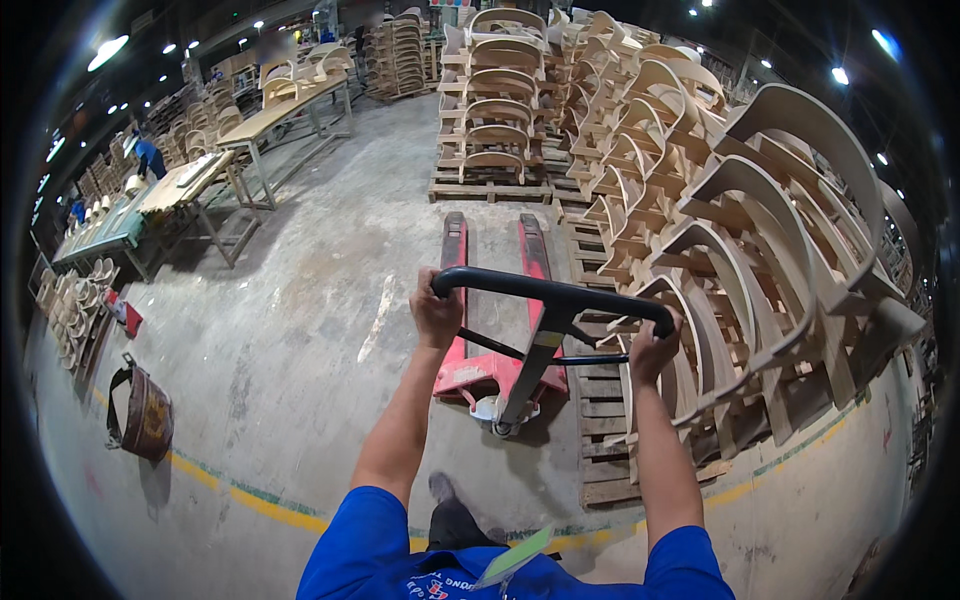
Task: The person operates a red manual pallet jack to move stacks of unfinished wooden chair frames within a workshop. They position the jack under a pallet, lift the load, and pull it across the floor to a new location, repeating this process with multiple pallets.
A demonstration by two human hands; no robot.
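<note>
Both fists clenched on black handle bar (555,293): left hand (436,316) at its 9 o'clock end, right hand (653,350) at 3. Red pallet jack (497,300) forks point 12 toward chair-frame pallet (490,185). Judgement: keep forks straight, clear of stacked frames (740,260) at 2.

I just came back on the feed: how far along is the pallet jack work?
Done: both hands, left hand and right hand, grip the black handle of the red pallet jack. In hand: its forks lie bare on the concrete floor, pointing toward a pallet of stacked wooden chair frames. Left: the forks are not under any pallet, so nothing is loaded.
</note>
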